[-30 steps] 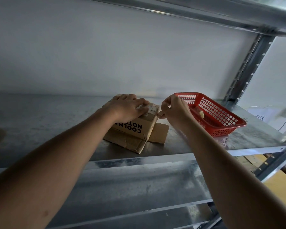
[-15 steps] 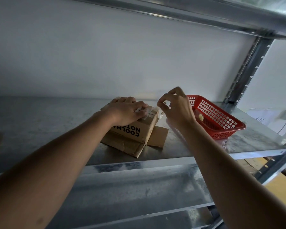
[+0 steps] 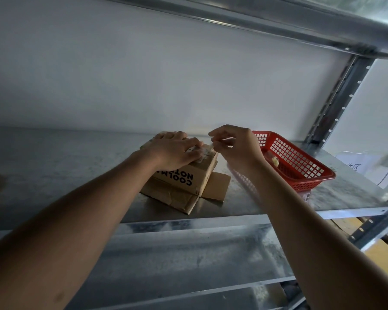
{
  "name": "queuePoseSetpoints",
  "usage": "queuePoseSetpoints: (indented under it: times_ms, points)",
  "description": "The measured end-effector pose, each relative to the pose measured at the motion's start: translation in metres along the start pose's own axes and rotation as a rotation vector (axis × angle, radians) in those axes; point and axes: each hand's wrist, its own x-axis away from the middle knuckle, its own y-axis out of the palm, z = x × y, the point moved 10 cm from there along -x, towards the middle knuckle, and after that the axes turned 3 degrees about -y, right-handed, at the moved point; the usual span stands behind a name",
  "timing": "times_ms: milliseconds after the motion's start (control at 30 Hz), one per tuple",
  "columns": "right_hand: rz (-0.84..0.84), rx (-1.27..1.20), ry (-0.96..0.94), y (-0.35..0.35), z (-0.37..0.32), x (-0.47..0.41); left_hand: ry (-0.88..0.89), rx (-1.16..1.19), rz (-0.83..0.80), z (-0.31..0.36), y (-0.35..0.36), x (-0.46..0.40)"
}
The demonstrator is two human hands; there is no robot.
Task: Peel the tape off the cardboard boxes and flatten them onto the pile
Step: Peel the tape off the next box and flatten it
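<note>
A small brown cardboard box (image 3: 195,179) with black print sits on flattened cardboard (image 3: 173,196) on the metal shelf (image 3: 76,166). My left hand (image 3: 173,151) lies flat on the box top, fingers straight, pressing it down. My right hand (image 3: 235,146) is just right of the box's top edge, and its thumb and fingers pinch a strip of clear tape (image 3: 208,147) that still runs to the box top.
A red plastic basket (image 3: 300,173) stands right of the box, with a small yellowish wad (image 3: 274,161) inside. A perforated upright post (image 3: 336,101) rises behind the basket. White papers (image 3: 363,166) lie at far right. An upper shelf beam (image 3: 255,23) runs overhead.
My right hand rose from the box's right edge and came back toward the box top, drawing the tape with it. My left hand stayed pressed on the box.
</note>
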Motion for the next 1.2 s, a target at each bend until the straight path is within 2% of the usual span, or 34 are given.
queuePoseSetpoints:
  times_ms: [133,433,633,833,967,1033,1100,1200]
  points:
    - [-0.044,0.01,0.011,-0.001,0.0,0.002,-0.006,0.01,-0.003,0.0,-0.001,0.001]
    - [-0.04,0.334,-0.066,0.003,-0.007,-0.005,0.006,0.017,-0.007,0.001,0.0,0.001]
    - [-0.167,0.333,0.002,0.015,-0.011,-0.008,-0.004,0.038,-0.001,0.0,0.0,0.002]
    - [-0.153,0.272,0.06,0.018,-0.004,-0.01,0.011,0.016,-0.003,0.001,-0.001,0.001]
    - [-0.203,0.416,0.004,0.025,-0.007,-0.014,0.017,0.035,0.004,0.001,-0.001,0.001]
    - [-0.174,0.437,-0.028,0.026,-0.009,-0.015,0.024,0.027,0.008,0.001,-0.001,0.002]
    - [-0.063,0.264,0.099,0.014,0.006,-0.013,0.02,0.022,0.01,0.001,-0.002,0.002]
    - [0.12,-0.193,0.345,-0.001,0.038,0.001,0.0,0.04,0.003,0.0,-0.002,0.001]
